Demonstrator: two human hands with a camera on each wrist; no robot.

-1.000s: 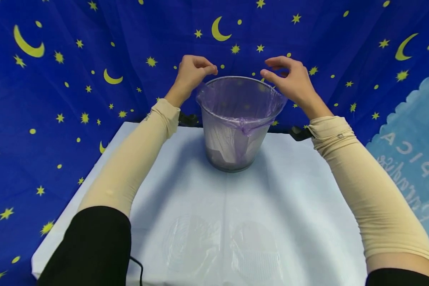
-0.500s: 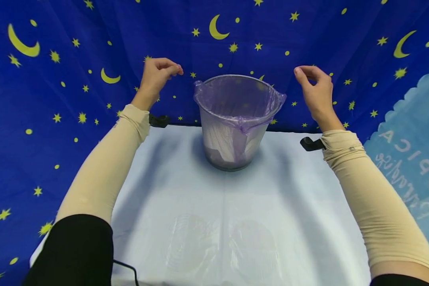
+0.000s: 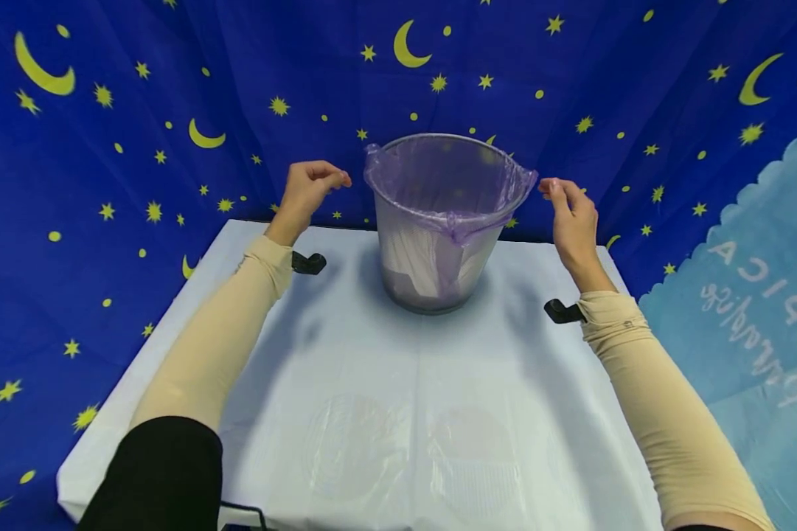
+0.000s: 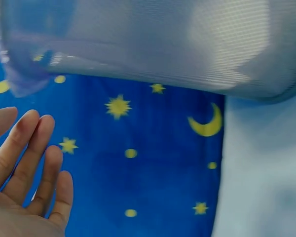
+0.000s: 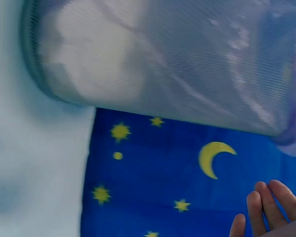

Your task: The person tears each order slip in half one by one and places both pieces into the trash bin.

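A mesh waste bin point(image 3: 411, 254) stands upright at the back of the white table. A thin purple plastic bag point(image 3: 431, 173) lines it, folded over the rim, with a gathered knot at the front and loose corners at both sides. My left hand point(image 3: 307, 193) hovers left of the rim, apart from it; in the left wrist view its fingers point(image 4: 42, 136) are relaxed and hold nothing. On the other side, my right hand point(image 3: 575, 221) hangs just right of the bag's corner with nothing in it. Its loose fingers point(image 5: 266, 210) show below the bin in the right wrist view.
The white-covered table point(image 3: 365, 383) spreads in front of the bin. Right behind it hangs a blue curtain point(image 3: 272, 66) with yellow moons and stars. A light blue printed cloth point(image 3: 756, 295) hangs at the right. A black cable point(image 3: 245, 507) lies at the front edge.
Both hands first moved apart, away from the bin's rim. Since then they have come lower and somewhat nearer the bin's sides. The bin and bag stay in place.
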